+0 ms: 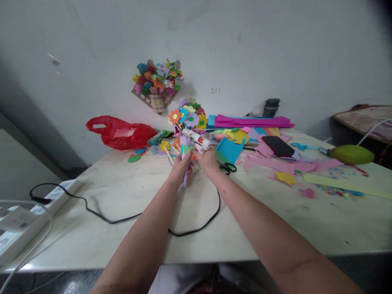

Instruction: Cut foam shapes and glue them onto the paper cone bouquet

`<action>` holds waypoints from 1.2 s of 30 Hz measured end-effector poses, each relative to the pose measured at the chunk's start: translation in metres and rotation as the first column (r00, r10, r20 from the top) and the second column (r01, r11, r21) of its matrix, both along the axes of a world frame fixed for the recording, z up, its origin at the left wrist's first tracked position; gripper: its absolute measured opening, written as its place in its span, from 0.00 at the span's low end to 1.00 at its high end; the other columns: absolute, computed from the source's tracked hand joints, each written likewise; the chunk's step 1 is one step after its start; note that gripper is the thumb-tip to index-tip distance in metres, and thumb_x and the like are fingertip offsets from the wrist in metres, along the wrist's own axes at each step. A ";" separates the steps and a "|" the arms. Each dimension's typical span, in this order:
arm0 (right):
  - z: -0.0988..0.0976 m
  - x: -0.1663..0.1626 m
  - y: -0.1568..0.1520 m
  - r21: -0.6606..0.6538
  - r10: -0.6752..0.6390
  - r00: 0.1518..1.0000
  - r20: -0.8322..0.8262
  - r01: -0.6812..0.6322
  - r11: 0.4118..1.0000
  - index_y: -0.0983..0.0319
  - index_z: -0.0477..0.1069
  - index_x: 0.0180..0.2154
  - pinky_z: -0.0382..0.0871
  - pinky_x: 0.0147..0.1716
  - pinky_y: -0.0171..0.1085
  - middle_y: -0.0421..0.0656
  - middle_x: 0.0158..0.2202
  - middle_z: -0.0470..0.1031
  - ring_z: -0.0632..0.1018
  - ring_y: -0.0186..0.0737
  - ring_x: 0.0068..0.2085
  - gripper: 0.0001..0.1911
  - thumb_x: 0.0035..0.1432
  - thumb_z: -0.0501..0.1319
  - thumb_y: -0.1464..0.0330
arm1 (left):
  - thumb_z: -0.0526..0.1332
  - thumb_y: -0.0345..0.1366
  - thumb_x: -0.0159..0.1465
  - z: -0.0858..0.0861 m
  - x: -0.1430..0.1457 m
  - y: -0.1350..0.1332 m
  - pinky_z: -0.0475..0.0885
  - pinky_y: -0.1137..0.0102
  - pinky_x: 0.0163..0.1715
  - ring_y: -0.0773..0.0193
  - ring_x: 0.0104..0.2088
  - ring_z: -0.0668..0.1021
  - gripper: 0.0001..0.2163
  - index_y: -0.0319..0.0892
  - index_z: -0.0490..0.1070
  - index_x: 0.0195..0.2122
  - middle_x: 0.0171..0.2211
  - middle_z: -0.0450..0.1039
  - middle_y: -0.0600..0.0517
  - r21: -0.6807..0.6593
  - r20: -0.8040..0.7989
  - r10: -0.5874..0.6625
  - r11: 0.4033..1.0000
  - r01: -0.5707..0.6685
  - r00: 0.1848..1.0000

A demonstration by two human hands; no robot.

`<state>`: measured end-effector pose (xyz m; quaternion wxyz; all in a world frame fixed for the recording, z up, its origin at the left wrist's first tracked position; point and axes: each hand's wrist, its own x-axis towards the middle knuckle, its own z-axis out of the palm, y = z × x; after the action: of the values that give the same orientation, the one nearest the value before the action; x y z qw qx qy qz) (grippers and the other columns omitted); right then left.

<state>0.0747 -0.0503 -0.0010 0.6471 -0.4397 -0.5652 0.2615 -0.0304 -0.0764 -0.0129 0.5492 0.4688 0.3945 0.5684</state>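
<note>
My left hand [181,168] is closed around a purple paper piece [185,176] whose lower end sticks out below the fingers. A green paper shape [188,149] shows just above that hand. My right hand [208,158] is closed under a white printed glue gun [196,139], tilted away to the left; its grip is hidden by the fingers. A black cord [219,200] runs up toward the right hand. Right behind the gun stands a bunch of colourful paper flowers [191,118]. Black-handled scissors [228,168] lie beside my right wrist.
A red plastic bag [122,134] lies at the back left, a white power strip [58,200] at the left edge. Paper sheets [231,150], a black phone [278,146], a green mango-like object [352,154] and paper scraps [339,191] spread over the right. A flower decoration [157,83] hangs on the wall.
</note>
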 end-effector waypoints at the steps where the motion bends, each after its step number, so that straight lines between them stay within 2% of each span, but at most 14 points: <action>1: -0.001 0.000 0.000 -0.008 -0.009 1.000 -0.004 0.009 1.000 0.59 0.70 0.29 0.71 0.35 0.39 0.42 0.27 0.76 0.77 0.43 0.32 0.09 0.42 0.66 0.67 | 0.65 0.57 0.49 0.000 0.000 0.000 0.50 0.78 0.10 0.75 0.09 0.60 0.24 0.43 0.59 0.32 0.14 0.61 0.62 0.010 -0.009 0.008 1.000 -0.008 1.000; 12: -0.003 0.001 0.003 0.010 -0.083 0.997 -0.007 0.083 0.997 0.58 0.70 0.30 0.71 0.39 0.41 0.44 0.29 0.77 0.78 0.46 0.35 0.08 0.43 0.65 0.67 | 0.65 0.53 0.52 -0.002 0.003 0.003 0.50 0.77 0.11 0.75 0.10 0.61 0.21 0.43 0.60 0.32 0.13 0.61 0.62 0.042 -0.053 0.123 0.992 -0.121 0.991; 17: -0.004 0.001 0.005 0.015 -0.078 0.997 -0.021 0.078 0.997 0.59 0.70 0.30 0.71 0.38 0.42 0.45 0.30 0.77 0.78 0.46 0.35 0.08 0.43 0.65 0.68 | 0.64 0.52 0.54 -0.004 0.005 0.005 0.51 0.78 0.12 0.74 0.10 0.61 0.19 0.44 0.59 0.32 0.13 0.61 0.62 0.078 -0.115 0.214 0.975 -0.206 0.970; 21: -0.007 0.000 0.007 0.047 -0.078 0.996 -0.044 0.080 0.996 0.58 0.69 0.29 0.71 0.38 0.42 0.45 0.29 0.77 0.78 0.45 0.34 0.08 0.43 0.65 0.67 | 0.64 0.51 0.55 -0.002 0.006 0.004 0.51 0.77 0.12 0.74 0.10 0.61 0.18 0.44 0.59 0.31 0.12 0.60 0.61 0.080 -0.124 0.239 0.970 -0.231 0.963; 25: -0.007 -0.001 0.004 0.061 -0.052 0.995 -0.087 0.057 0.996 0.59 0.69 0.30 0.72 0.36 0.40 0.44 0.28 0.77 0.78 0.44 0.33 0.09 0.44 0.65 0.65 | 0.64 0.51 0.55 0.000 0.008 0.001 0.51 0.77 0.11 0.74 0.10 0.61 0.18 0.44 0.59 0.31 0.12 0.60 0.62 0.066 -0.114 0.221 0.975 -0.214 0.969; 29: -0.004 -0.001 -0.003 0.047 -0.027 0.991 -0.130 0.033 0.998 0.60 0.69 0.31 0.72 0.34 0.40 0.45 0.29 0.77 0.78 0.44 0.32 0.10 0.45 0.64 0.64 | 0.64 0.53 0.54 0.003 0.006 -0.002 0.49 0.77 0.11 0.75 0.10 0.60 0.20 0.44 0.59 0.32 0.13 0.60 0.62 0.013 -0.039 0.129 0.992 -0.129 0.991; 33: -0.004 0.003 -0.005 0.030 -0.009 0.993 -0.118 0.012 0.999 0.60 0.69 0.30 0.72 0.33 0.40 0.45 0.27 0.76 0.77 0.42 0.28 0.10 0.46 0.63 0.62 | 0.64 0.56 0.51 0.003 -0.002 -0.001 0.49 0.78 0.11 0.74 0.10 0.60 0.23 0.44 0.58 0.32 0.14 0.62 0.61 -0.028 0.044 0.043 0.999 -0.042 0.998; 36: -0.005 0.008 -0.002 0.047 0.001 0.994 -0.110 0.004 0.999 0.61 0.69 0.27 0.71 0.33 0.39 0.45 0.26 0.76 0.77 0.42 0.29 0.11 0.44 0.63 0.60 | 0.64 0.57 0.51 0.002 -0.010 0.002 0.48 0.79 0.10 0.75 0.10 0.59 0.23 0.44 0.58 0.31 0.15 0.62 0.60 -0.062 0.092 0.031 0.998 -0.025 0.995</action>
<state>0.0829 -0.0524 -0.0060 0.6877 -0.4094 -0.5345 0.2714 -0.0400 -0.0745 -0.0106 0.5728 0.4193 0.3920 0.5852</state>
